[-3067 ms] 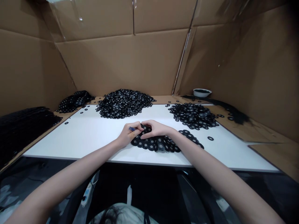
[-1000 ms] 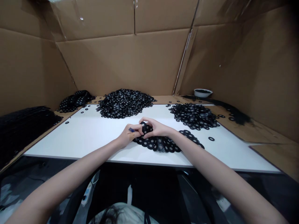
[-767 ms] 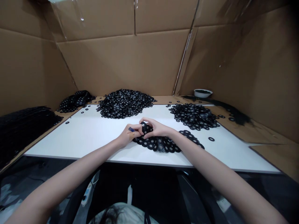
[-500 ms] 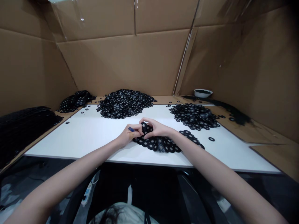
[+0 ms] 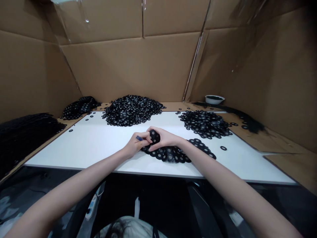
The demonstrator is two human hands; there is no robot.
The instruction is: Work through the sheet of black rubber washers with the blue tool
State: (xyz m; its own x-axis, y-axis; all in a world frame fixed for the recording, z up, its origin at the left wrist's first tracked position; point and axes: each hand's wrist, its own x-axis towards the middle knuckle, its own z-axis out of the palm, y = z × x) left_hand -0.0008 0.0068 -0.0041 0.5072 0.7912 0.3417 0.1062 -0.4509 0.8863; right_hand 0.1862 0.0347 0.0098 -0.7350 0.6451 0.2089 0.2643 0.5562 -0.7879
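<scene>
Both hands meet over a small heap of black ring-shaped discs (image 5: pixel 173 154) near the front of the white board (image 5: pixel 99 142). My left hand (image 5: pixel 135 144) is closed around a thin blue-tipped tool (image 5: pixel 139 138) and presses against a black disc (image 5: pixel 154 136). My right hand (image 5: pixel 164 138) pinches that same disc between thumb and fingers, just above the heap.
A large mound of black discs (image 5: pixel 132 109) lies at the back centre, another pile (image 5: pixel 204 122) at the back right. A white bowl (image 5: pixel 214 99) stands far right. Dark sheets (image 5: pixel 22 130) lie on the left. Cardboard walls (image 5: pixel 128 66) enclose the board.
My hands stayed in the same spot over the heap. The right fingers shifted slightly and now hold the disc a little more upright between both hands.
</scene>
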